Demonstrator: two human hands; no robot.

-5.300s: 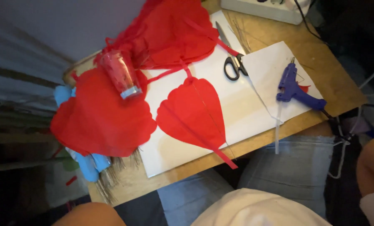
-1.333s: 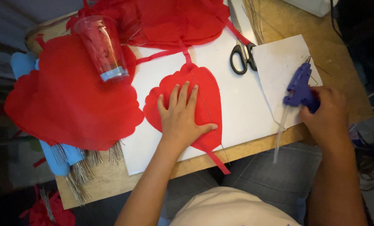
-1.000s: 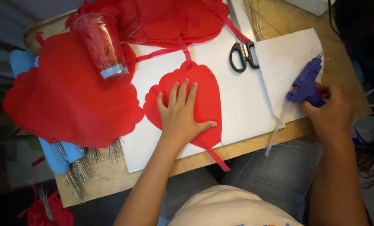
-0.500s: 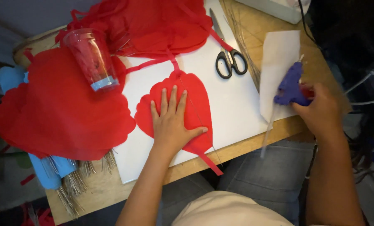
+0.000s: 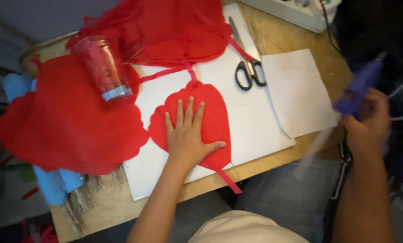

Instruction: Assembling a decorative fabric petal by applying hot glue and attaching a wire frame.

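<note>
My left hand (image 5: 188,135) lies flat, fingers spread, on a red heart-shaped fabric piece (image 5: 217,112) with a thin red strip trailing off its lower tip. The piece rests on a large white sheet (image 5: 255,130) on the wooden table. My right hand (image 5: 366,119) grips a blue glue gun (image 5: 359,85), blurred with motion, lifted off the table's right edge beyond the sheet.
Black-handled scissors (image 5: 248,67) lie on the sheet above a smaller white paper (image 5: 298,90). A glass jar (image 5: 103,67) lies on a big red fabric piece (image 5: 66,121) at left. More red fabric (image 5: 165,27) is piled behind. A white power strip (image 5: 296,11) sits at the back right.
My right hand has lifted the glue gun off the white paper and carried it right, past the table's edge. My left hand has stayed pressed on the red piece.
</note>
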